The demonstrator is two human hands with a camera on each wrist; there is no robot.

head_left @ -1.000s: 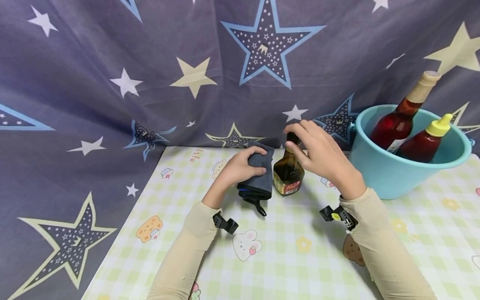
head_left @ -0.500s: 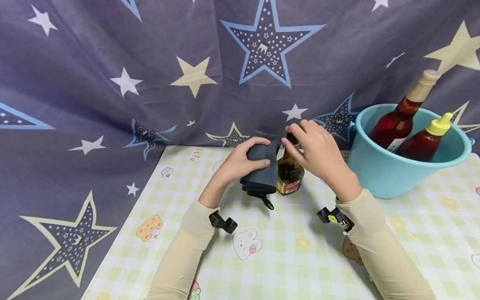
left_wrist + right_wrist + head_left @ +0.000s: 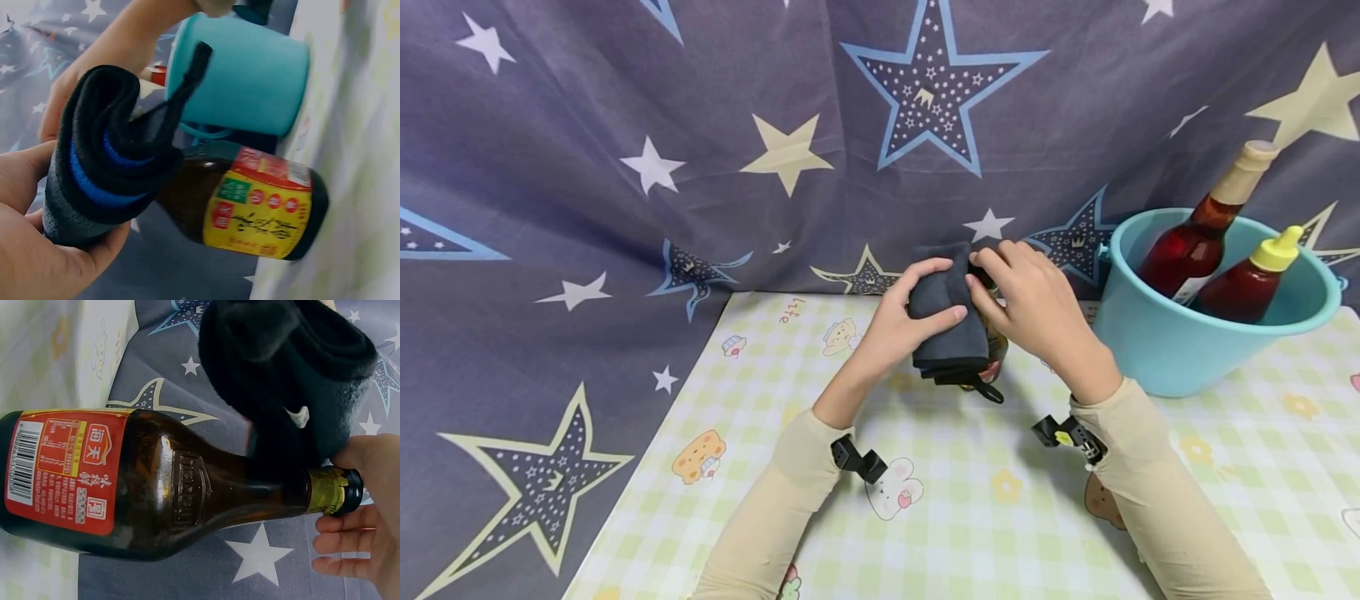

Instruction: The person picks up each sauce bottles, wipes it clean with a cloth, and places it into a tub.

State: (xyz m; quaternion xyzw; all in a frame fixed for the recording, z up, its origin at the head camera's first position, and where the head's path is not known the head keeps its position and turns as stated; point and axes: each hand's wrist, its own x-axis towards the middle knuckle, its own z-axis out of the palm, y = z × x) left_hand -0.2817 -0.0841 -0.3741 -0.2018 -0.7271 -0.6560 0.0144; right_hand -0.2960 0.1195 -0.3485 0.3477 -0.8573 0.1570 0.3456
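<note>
My left hand (image 3: 895,325) grips a folded dark grey towel (image 3: 953,325), thumb on the near side and fingers over the far side. In the left wrist view the towel (image 3: 112,156) shows rolled layers, a bright blue inner fold and a black hanging loop. Against the towel stands a dark brown sauce bottle (image 3: 162,484), upright on the table, with a yellow and red label (image 3: 262,209). The towel covers most of it in the head view. My right hand (image 3: 1037,317) pinches the bottle's black cap (image 3: 354,490) and neck top between thumb and fingers.
To the right stands a light blue bucket (image 3: 1187,358) holding a tall red bottle (image 3: 1187,254) with a pale neck and a red squeeze bottle (image 3: 1240,292) with a yellow cap. A star-printed curtain (image 3: 700,125) hangs behind the checked tablecloth (image 3: 955,517).
My left hand has lifted the towel and carried it right, from beside the sauce bottle to against its neck and front. My right hand has stayed at the bottle's top.
</note>
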